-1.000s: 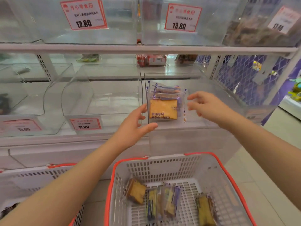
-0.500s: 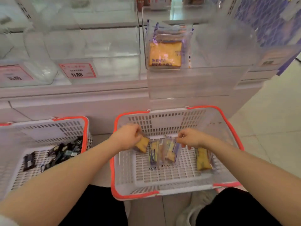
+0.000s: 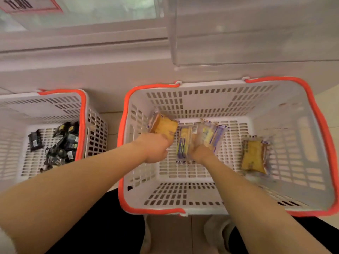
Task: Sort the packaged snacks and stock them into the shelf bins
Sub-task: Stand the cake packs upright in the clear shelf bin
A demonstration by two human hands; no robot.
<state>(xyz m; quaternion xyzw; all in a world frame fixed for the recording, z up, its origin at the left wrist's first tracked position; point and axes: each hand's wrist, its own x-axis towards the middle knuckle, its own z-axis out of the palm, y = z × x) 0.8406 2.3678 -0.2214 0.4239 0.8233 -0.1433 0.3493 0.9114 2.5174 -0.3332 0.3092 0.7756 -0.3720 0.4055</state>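
Note:
A white basket with an orange rim (image 3: 216, 85) sits on the floor below me and holds several clear-wrapped yellow cake packets. My left hand (image 3: 154, 147) is closed on one cake packet (image 3: 164, 125) at the basket's back left. My right hand (image 3: 199, 150) grips two purple-striped packets (image 3: 198, 138) in the middle. One more cake packet (image 3: 254, 155) lies loose at the right of the basket floor.
A second white basket (image 3: 82, 114) to the left holds several black-wrapped snacks (image 3: 60, 143). A clear shelf bin (image 3: 256, 33) overhangs the top right, and a red price tag (image 3: 27, 4) shows at the top left. My shoes stand by the basket's near edge.
Both hands dropped from the shelf bin into the basket and closed on packets. My view tilted down, so the bin with stocked cakes is out of sight.

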